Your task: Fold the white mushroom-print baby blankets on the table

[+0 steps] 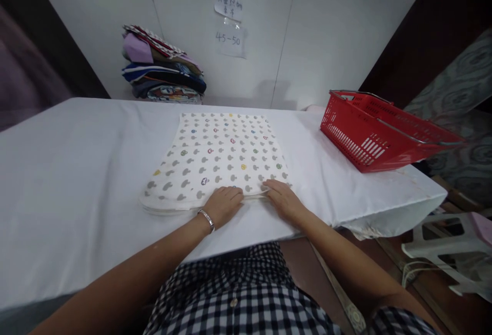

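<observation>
A folded white cloth (221,158) printed with small grey and coloured mushroom shapes lies flat near the middle of a table covered in a white sheet (77,171). Its near edge faces the person, and both hands rest on that edge, close together.

The left hand (223,204), with a silver bracelet (206,218) on the wrist, lies palm down on the cloth's near edge, fingers held together and pressed flat against the fabric. The right hand (282,199) lies just beside it to the right, also palm down, fingers together; its fingertips sit at the cloth's edge, and whether they pinch a layer cannot be told. The rest of the cloth stretches away from the hands toward the wall.

At the table's right end, well apart from the cloth, sits a red plastic basket (378,138) with metal handles. At the far left, against the white wall, stands a stack of folded fabrics (163,66). Two paper notes (229,22) are stuck to the wall above the cloth. The person wears a black and white checked shirt (238,299).
</observation>
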A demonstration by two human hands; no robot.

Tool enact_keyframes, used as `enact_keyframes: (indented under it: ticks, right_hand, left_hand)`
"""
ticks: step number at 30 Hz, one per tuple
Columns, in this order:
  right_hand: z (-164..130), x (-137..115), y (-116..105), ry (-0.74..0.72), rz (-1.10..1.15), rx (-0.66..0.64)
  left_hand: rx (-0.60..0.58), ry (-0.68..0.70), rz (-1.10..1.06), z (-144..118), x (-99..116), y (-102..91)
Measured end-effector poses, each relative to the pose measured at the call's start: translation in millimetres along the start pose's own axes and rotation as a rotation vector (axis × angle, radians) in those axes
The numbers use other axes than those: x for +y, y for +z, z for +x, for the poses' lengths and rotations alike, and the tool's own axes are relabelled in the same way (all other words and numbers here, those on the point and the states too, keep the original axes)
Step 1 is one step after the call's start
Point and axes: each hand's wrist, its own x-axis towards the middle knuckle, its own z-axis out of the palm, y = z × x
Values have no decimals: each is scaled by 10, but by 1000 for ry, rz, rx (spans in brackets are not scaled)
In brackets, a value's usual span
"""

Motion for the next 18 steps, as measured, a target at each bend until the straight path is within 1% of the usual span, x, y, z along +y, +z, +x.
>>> enact_keyframes:
  ticks: [5,10,15,18]
  right_hand:
    - [12,12,-10,0,25,-15]
    - [5,11,-10,-2,9,-25]
    - [4,-10,-8,0,24,-46]
    - [-3,-22,-18,2,33,-70]
  left_hand:
    - [-29,-11,29,68,32,34]
    - [33,16,43,97,39,86]
    - [90,35,10,83,56,35]
    - [89,42,-3,85,59,5]
